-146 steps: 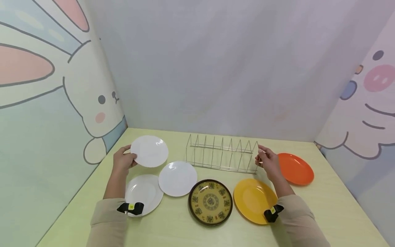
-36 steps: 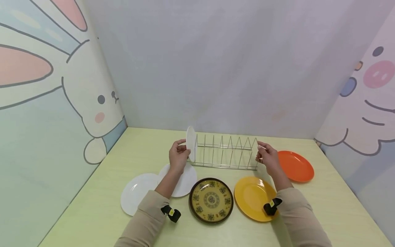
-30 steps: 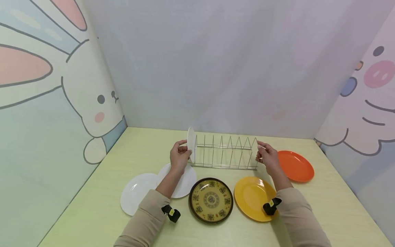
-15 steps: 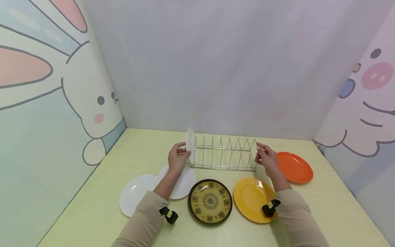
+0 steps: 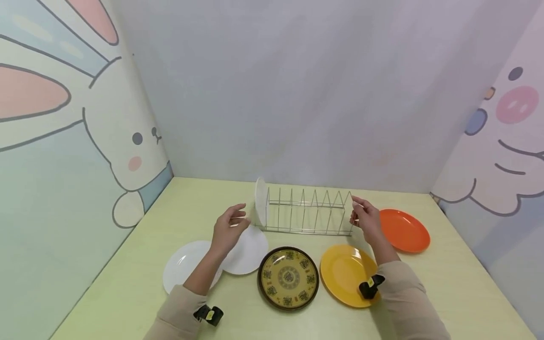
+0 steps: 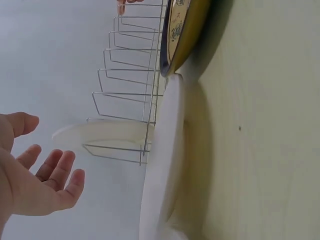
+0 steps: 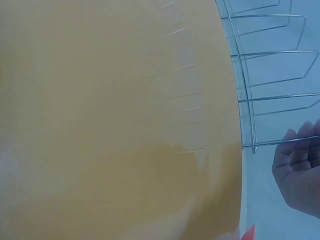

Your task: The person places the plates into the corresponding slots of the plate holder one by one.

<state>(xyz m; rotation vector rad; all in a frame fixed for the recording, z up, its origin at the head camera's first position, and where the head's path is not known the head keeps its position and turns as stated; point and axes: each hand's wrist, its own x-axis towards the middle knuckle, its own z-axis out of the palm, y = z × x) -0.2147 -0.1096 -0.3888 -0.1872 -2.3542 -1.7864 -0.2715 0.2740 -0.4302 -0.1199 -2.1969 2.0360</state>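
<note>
A small white plate (image 5: 260,202) stands on edge in the leftmost slot of the wire dish rack (image 5: 303,232). Just left of that plate is my left hand (image 5: 226,230), apart from it, its fingers loosely bent around nothing. The left wrist view shows the same gap between this hand (image 6: 37,175) and the upright plate (image 6: 107,132). At the rack's other end, my right hand (image 5: 367,218) grips the end wire between thumb and fingers. The right wrist view has those fingers (image 7: 299,155) curled at the last wire, partly cut off by the frame edge.
Two white plates, one at the left (image 5: 182,264) and one nearer the rack (image 5: 246,250), lie flat on the table. A brown-rimmed patterned plate (image 5: 289,277) lies in front, a yellow plate (image 5: 345,273) beside it, an orange plate (image 5: 403,230) far right. Walls enclose the back and sides.
My left hand carried the small white plate from the left into the rack's left slot, then let go and drew back leftward. My right hand stays on the rack.
</note>
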